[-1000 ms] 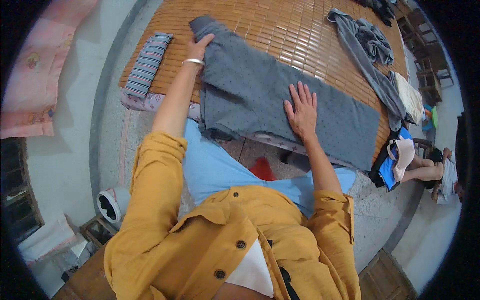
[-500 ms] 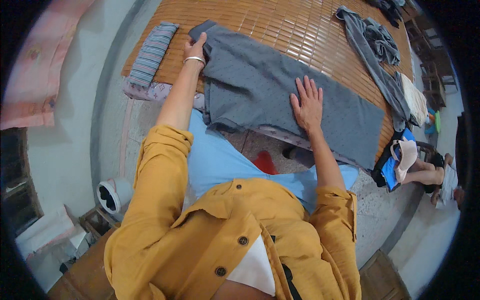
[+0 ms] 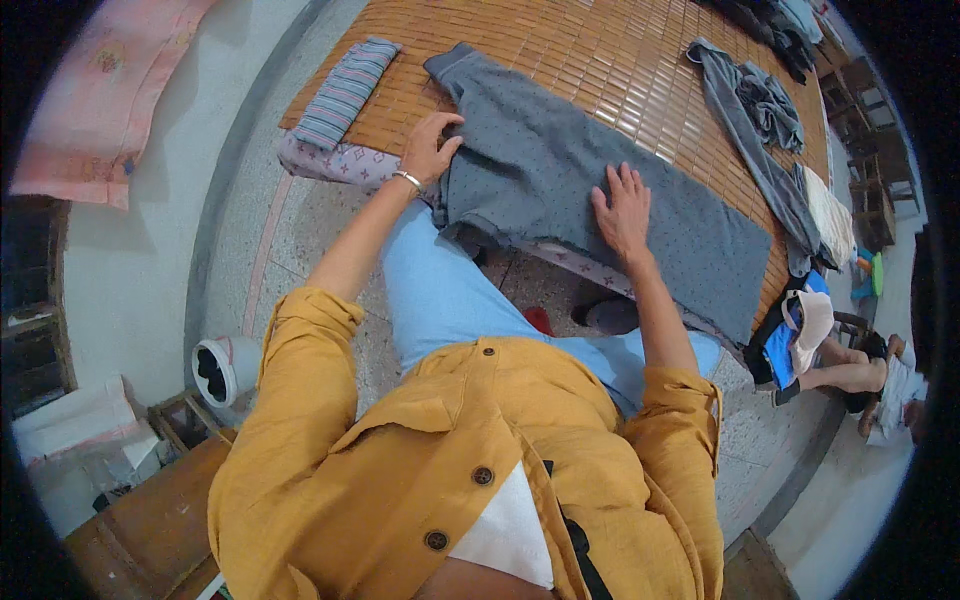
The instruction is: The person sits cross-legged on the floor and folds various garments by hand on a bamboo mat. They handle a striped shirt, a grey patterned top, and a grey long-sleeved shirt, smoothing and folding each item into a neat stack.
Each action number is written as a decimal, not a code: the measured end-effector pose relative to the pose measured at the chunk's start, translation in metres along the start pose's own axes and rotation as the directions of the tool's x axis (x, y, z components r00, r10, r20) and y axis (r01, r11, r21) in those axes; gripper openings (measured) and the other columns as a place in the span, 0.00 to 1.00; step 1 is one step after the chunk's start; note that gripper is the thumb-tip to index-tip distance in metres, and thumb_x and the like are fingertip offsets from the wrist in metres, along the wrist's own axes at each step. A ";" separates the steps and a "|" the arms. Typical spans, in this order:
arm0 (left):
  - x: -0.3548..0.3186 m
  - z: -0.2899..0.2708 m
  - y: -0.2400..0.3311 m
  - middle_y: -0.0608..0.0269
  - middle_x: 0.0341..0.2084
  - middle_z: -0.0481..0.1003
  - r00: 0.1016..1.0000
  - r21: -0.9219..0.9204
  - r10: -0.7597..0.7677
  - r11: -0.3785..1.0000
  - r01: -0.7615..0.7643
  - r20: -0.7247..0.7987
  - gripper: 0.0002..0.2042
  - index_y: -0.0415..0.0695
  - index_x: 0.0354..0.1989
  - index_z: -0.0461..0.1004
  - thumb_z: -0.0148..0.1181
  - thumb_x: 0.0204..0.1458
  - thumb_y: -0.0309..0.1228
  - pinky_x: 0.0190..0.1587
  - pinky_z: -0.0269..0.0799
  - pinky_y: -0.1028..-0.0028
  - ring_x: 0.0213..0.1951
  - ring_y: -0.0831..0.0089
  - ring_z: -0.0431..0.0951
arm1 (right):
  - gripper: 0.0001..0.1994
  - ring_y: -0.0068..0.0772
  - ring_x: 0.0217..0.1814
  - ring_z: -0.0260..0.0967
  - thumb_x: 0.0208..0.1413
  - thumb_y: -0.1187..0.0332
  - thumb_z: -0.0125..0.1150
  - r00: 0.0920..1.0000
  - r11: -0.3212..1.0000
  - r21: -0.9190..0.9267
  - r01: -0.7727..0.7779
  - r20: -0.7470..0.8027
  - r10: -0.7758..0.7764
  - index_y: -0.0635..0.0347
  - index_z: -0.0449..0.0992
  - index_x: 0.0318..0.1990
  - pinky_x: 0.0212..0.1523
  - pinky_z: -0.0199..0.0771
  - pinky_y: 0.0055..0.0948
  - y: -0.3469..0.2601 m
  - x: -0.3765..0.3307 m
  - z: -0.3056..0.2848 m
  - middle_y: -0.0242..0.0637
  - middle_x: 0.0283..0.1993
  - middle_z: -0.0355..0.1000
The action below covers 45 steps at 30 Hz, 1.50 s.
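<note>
A grey garment with small dark dots was spread flat over a bamboo mat in the upper middle of the frame, reaching from the upper centre down toward the right. The left hand was laid on the left edge of this garment, its fingers curled loosely over the cloth; whether the cloth was really pinched between them cannot be told. A thin bracelet was seen on the left wrist. The right hand was pressed flat on the middle of the garment, with the fingers released and spread apart, nothing being grasped. A folded striped cloth was placed on the mat to the left of the garment, near it but apart. A patterned purple cloth was seen under the near edge of the mat, just beside the left wrist. More grey clothes were heaped at the upper right of the frame. A mustard-yellow shirt filled the lower part of the frame. Another person was seen at the right edge.
</note>
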<state>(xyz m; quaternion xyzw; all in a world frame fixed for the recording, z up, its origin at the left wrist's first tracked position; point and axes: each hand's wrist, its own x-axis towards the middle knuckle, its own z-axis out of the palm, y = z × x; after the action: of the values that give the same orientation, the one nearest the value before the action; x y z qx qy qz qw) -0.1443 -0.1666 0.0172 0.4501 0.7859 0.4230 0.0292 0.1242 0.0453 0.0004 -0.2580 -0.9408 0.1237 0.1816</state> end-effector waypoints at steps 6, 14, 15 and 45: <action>0.010 -0.008 0.010 0.63 0.51 0.68 0.935 0.228 0.296 0.913 -0.338 0.197 0.13 0.47 0.46 0.70 0.50 0.52 0.34 0.58 0.54 0.62 0.58 0.63 0.61 | 0.26 0.48 0.55 0.59 0.41 0.65 0.64 0.899 0.797 0.426 0.428 -0.116 -0.421 0.57 0.66 0.51 0.57 0.56 0.43 -0.138 -0.014 -0.029 0.47 0.54 0.61; 0.048 0.003 -0.002 0.59 0.47 0.71 0.852 0.231 -0.034 0.967 -0.103 0.522 0.20 0.47 0.43 0.73 0.39 0.58 0.46 0.56 0.58 0.66 0.54 0.60 0.66 | 0.11 0.41 0.46 0.63 0.41 0.75 0.56 0.731 0.705 0.317 0.635 0.050 -0.681 0.56 0.69 0.36 0.52 0.62 0.37 -0.174 -0.018 0.004 0.39 0.36 0.68; 0.053 0.004 0.003 0.59 0.47 0.71 0.815 0.243 -0.146 0.970 0.007 0.560 0.21 0.47 0.43 0.74 0.37 0.58 0.48 0.56 0.58 0.66 0.53 0.60 0.66 | 0.09 0.41 0.42 0.64 0.40 0.76 0.54 0.745 0.646 0.432 0.629 -0.096 -0.660 0.57 0.69 0.33 0.50 0.63 0.35 -0.172 -0.022 0.002 0.38 0.32 0.67; 0.069 0.009 -0.026 0.48 0.32 0.75 0.885 0.142 -0.121 0.988 0.063 0.449 0.23 0.40 0.33 0.75 0.60 0.43 0.51 0.41 0.67 0.63 0.39 0.53 0.74 | 0.23 0.36 0.39 0.66 0.39 0.54 0.68 0.847 0.503 0.720 -0.479 0.230 0.479 0.67 0.73 0.34 0.41 0.67 0.31 -0.033 -0.010 0.022 0.44 0.39 0.66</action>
<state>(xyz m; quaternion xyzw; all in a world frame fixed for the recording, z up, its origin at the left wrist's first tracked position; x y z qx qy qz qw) -0.1995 -0.1163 0.0167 0.4999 0.8022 0.2541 0.2049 0.1085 0.0093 -0.0112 -0.4081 -0.6929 0.5481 0.2302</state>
